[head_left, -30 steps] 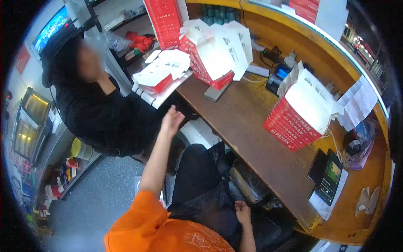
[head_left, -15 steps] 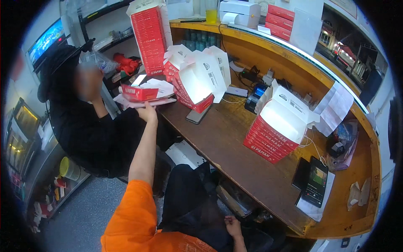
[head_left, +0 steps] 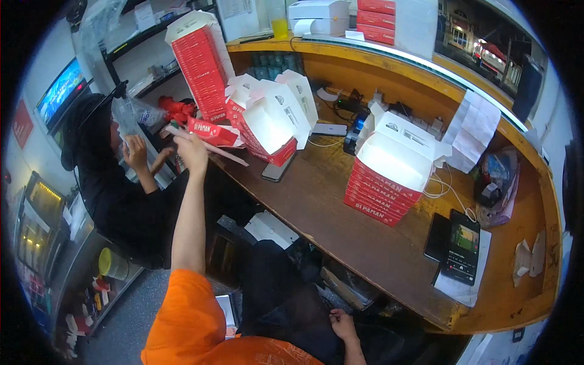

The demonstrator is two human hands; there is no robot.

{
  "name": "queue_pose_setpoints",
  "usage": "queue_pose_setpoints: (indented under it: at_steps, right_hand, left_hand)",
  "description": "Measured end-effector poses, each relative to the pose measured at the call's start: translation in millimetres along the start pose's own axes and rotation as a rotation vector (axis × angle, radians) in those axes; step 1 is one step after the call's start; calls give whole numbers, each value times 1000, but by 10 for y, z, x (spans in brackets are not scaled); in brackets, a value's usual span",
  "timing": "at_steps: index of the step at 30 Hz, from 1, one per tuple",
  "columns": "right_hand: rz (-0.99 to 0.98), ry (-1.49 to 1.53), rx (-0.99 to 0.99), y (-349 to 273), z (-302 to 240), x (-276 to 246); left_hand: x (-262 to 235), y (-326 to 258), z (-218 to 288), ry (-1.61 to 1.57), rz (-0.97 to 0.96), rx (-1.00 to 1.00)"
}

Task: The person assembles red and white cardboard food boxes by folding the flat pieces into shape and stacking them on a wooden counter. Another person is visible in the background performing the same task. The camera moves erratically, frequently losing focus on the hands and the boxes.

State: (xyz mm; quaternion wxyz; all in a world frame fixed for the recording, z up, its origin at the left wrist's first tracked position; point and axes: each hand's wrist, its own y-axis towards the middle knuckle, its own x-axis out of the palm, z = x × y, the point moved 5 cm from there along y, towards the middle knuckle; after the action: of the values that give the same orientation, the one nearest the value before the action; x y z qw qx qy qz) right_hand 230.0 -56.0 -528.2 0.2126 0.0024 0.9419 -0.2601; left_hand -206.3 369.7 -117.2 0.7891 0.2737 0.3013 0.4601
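My left hand reaches out over the desk's left end, its fingers closed on a thin pale pink sheet that slants down to the right. Just beyond the sheet lies a small red and white carton. Low in the picture, my right hand rests by my dark-trousered leg, fingers curled, with nothing visible in it. To the right of the carton, nested open red and white cartons lean together. Another nested stack of open cartons stands mid-desk.
A co-worker in black sits at the left, hands raised near the sheet. A tall carton stack rises behind. Phones lie on the brown desk: one by the cartons, another at right. A printer tops the shelf.
The small carton now lies apart from the pink sheet, beyond it. My left hand has moved left and the sheet has tipped. The co-worker's hands have come into view; my right hand stays low.
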Motion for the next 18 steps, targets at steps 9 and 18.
queue_pose_setpoints:
  at_steps: [9,18]
  right_hand:
    - [26,-70,-120,-68,-138,-11]
    - [-3,-36,-137,-39,76,95]
  left_hand:
    - [-1203,-612,319,-403,-162,-113]
    - [-2060,-1349,346,-612,-191,-409]
